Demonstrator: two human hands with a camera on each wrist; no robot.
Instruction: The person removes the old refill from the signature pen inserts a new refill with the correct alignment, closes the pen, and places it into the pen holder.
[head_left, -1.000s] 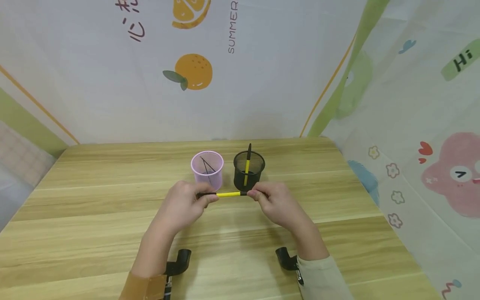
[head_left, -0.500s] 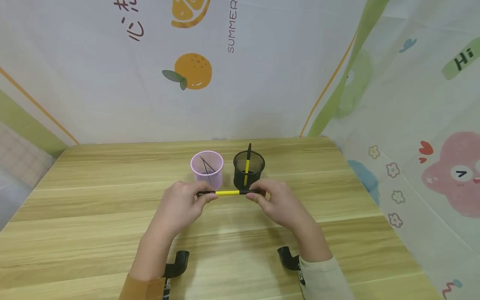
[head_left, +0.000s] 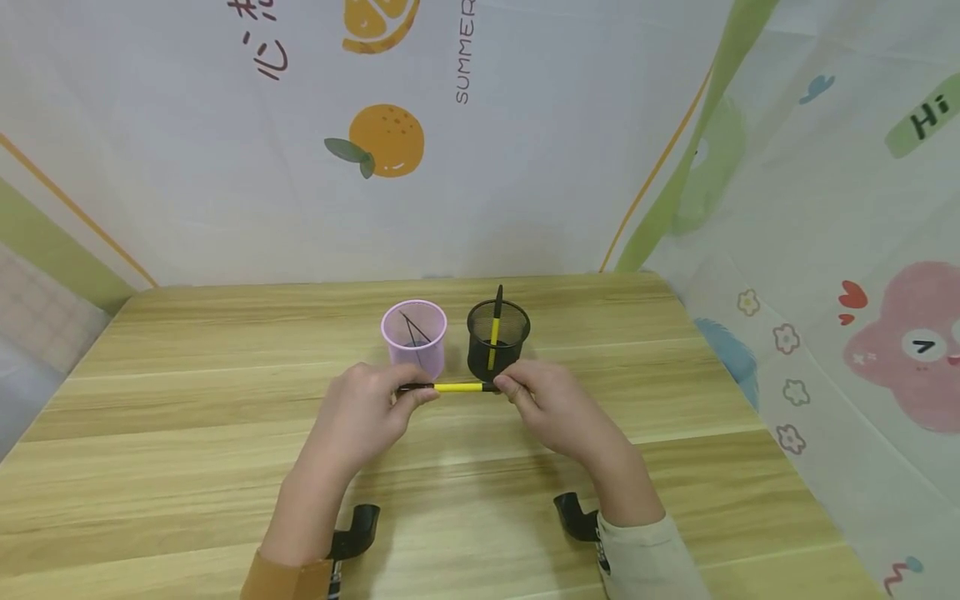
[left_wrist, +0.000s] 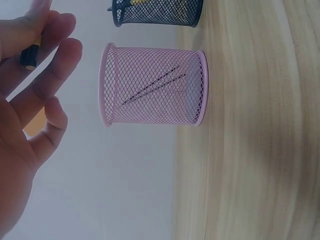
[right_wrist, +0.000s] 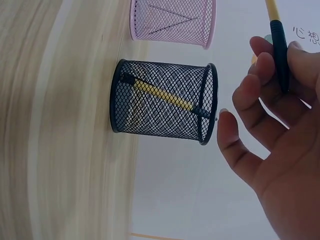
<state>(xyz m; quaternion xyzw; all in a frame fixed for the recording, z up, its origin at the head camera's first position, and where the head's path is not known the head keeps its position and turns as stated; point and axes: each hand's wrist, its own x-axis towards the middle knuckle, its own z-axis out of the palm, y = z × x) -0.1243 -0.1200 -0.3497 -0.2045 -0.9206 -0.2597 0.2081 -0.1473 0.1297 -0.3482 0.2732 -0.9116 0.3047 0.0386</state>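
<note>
A yellow pen with black ends [head_left: 459, 387] lies level between my two hands, in front of two mesh pen cups. My left hand [head_left: 366, 414] pinches its left end between thumb and fingers. At the other end, my right hand [head_left: 561, 410] pinches the black tapered part, seen closely in the right wrist view. Behind the left hand stands the purple cup [left_wrist: 150, 114], with thin black sticks [left_wrist: 150, 91] leaning inside. The black cup [right_wrist: 155, 125] stands behind the right hand and holds a similar yellow and black pen [right_wrist: 165, 95].
Both cups stand upright near the back of the wooden table [head_left: 225, 467], a small gap between them. A printed white cloth [head_left: 525, 167] hangs behind the table and on the right. Black curved pieces [head_left: 577, 518] are fixed at both wrists.
My right fingers shift slightly along the pen's right end, first showing more of it, then covering it again. The left hand's grip and the cups stay as they were.
</note>
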